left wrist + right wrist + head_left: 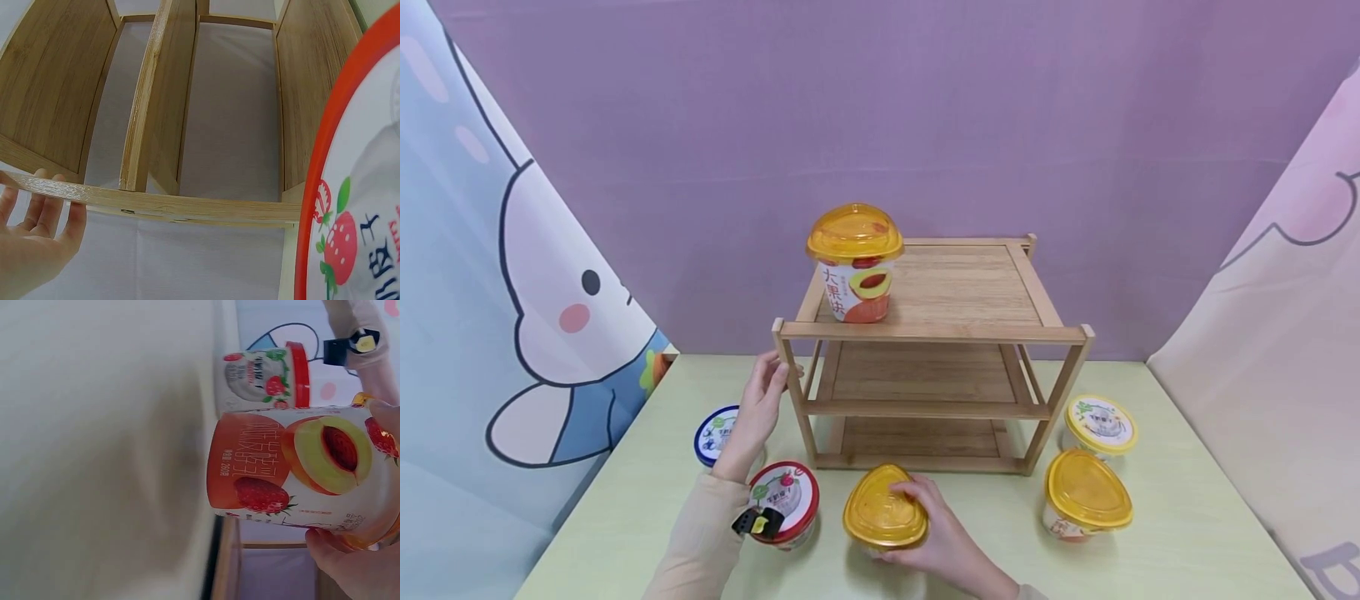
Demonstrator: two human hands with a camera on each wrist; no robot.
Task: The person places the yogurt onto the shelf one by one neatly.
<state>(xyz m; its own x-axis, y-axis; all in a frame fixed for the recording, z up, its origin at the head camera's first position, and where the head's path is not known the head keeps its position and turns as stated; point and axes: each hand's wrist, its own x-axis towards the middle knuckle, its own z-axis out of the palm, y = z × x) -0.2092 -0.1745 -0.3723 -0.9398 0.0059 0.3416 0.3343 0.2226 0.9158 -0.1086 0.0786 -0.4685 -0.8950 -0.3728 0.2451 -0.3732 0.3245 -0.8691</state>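
Note:
My right hand (943, 537) grips a yogurt cup with a clear orange lid (883, 512), in front of the wooden rack. Peach and strawberry pictures show on this cup (312, 469) in the right wrist view; whether its base touches the table is unclear. At the rack's left front post, my left hand (762, 408) holds the wood, thumb in front and fingers reaching behind. The left wrist view has those fingers (74, 228) at the post (200, 206). Three tiers make up the rack (932, 333). A matching orange-lidded cup (859, 292) stands at its top left.
Left of the rack are a red-lidded cup (797, 496), close to my left forearm, and a blue-lidded cup (711, 433) partly behind that arm. To the right stand another orange-lidded cup (1086, 492) and a yellow-lidded cup (1101, 425). A purple curtain (880, 100) hangs behind.

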